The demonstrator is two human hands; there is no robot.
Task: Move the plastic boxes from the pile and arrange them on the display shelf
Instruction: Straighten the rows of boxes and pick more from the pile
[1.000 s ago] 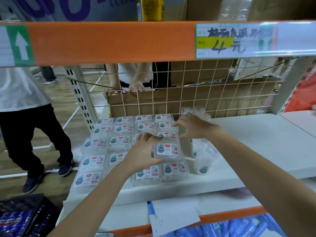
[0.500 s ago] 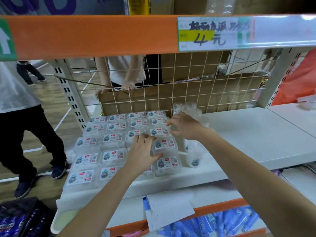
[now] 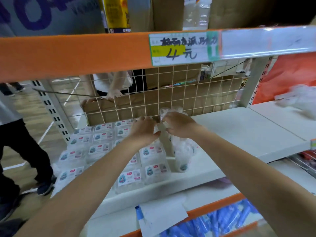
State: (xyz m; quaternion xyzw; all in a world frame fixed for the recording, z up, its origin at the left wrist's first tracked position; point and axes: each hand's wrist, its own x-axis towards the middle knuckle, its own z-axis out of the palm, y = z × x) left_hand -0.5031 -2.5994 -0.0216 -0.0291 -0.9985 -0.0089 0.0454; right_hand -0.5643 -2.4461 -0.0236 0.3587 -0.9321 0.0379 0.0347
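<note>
Two bare forearms, no sleeves visible; left hand point(image 3: 143, 130), right hand point(image 3: 181, 124) ungloved, no jewellery.

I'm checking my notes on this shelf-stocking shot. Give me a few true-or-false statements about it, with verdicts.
1. Labelled boxes lie in rows on the white shelf. True.
2. The price tag reads 9 元. False: it reads 4 元.
3. Both hands are at the back of the shelf, near the wire grid. True.
4. The right hand rests on the paper sheet. False: it is at the clear pile.
5. The left hand hangs below the shelf. False: it is over the boxes.
</note>
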